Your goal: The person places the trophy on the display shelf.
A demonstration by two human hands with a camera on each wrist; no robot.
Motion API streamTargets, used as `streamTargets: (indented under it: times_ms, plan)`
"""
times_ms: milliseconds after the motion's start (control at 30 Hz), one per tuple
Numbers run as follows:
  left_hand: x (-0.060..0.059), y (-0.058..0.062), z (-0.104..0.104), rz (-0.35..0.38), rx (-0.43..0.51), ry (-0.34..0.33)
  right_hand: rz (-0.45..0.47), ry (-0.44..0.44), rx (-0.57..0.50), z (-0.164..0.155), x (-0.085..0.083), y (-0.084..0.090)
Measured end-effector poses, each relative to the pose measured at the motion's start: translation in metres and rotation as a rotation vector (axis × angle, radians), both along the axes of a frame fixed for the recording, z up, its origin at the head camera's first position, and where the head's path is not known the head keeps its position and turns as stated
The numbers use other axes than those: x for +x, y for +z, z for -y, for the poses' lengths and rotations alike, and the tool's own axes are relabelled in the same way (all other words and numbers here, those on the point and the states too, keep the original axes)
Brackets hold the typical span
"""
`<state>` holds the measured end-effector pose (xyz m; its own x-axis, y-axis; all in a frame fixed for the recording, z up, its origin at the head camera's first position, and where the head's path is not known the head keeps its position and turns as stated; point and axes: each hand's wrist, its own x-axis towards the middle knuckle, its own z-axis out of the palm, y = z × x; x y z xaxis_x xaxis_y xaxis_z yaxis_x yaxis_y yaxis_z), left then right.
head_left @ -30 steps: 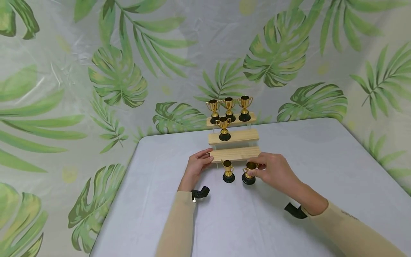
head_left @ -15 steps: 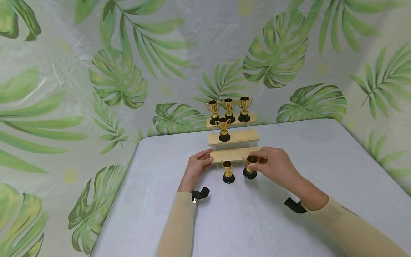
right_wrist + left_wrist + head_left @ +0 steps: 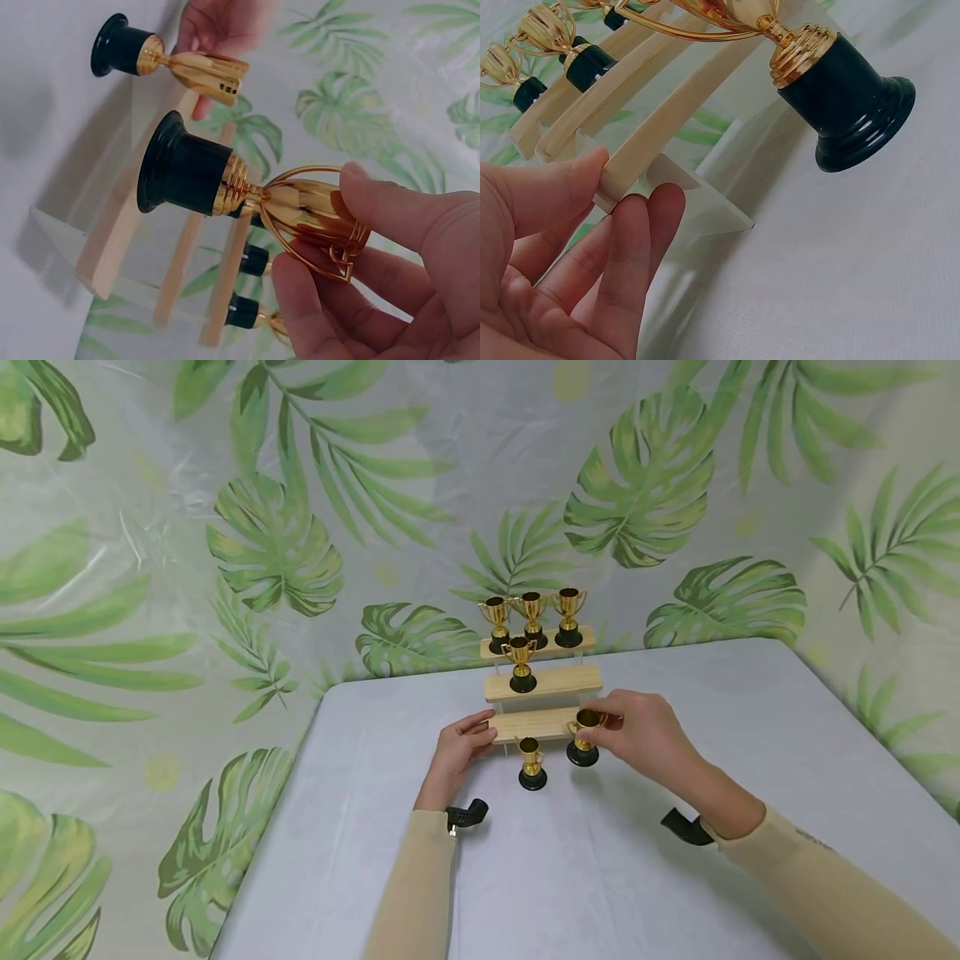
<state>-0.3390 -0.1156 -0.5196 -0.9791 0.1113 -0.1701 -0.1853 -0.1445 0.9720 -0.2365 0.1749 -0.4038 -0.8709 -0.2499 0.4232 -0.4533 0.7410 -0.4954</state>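
My right hand (image 3: 648,731) holds a small gold trophy cup (image 3: 582,753) with a black base, thumb and fingers pinching its cup part. The trophy is upright, lifted close in front of the right end of the lowest step on a three-tier wooden stand (image 3: 528,725). At the stand's left, my left hand (image 3: 456,750) grips the end of that lowest step, thumb on the wood and fingers under it, as the left wrist view shows. A second trophy (image 3: 532,768) stands on the table in front of the stand, its cup turned toward the step.
Three trophies (image 3: 532,614) stand on the top step, and one trophy (image 3: 521,664) sits left on the middle step. Clear supports (image 3: 705,199) hold up the boards. A white cloth covers the table (image 3: 375,760); a leaf-print sheet (image 3: 390,527) hangs behind.
My right hand has raised its trophy from near the table and carried it toward the lowest step's right end. My left hand stays on the stand.
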Motion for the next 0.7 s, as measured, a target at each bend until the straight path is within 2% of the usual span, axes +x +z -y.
streamTargets:
  times_ms: [400,700]
  plan:
    - [0.002,0.000,0.000,-0.017,0.002,-0.005,-0.043,-0.001,0.007,0.004,-0.011,0.016]
    - [0.003,0.002,-0.001,-0.030,-0.001,-0.005,-0.006,-0.011,0.001,0.005,-0.020,0.024]
